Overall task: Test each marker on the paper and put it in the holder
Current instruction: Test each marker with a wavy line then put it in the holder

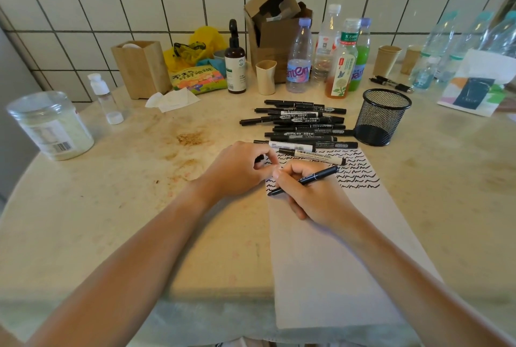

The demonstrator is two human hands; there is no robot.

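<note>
My right hand (312, 193) grips a thin black marker (315, 177), its tip touching the white paper (335, 249) at the left edge, under rows of black squiggles. My left hand (240, 169) rests at the paper's top left corner and pinches a small black cap (259, 158) between thumb and fingers. Several black and white markers (301, 126) lie in a pile just beyond the paper. The black mesh holder (382, 117) stands to the right of the pile, with no marker visible inside.
The round pale table (111, 193) has brown stains at centre left. Bottles (298, 59), paper cups, a cardboard box (276, 28), a wooden box (142, 67) and a plastic jar (50, 126) line the back and left. Two more pens (391, 84) lie behind the holder.
</note>
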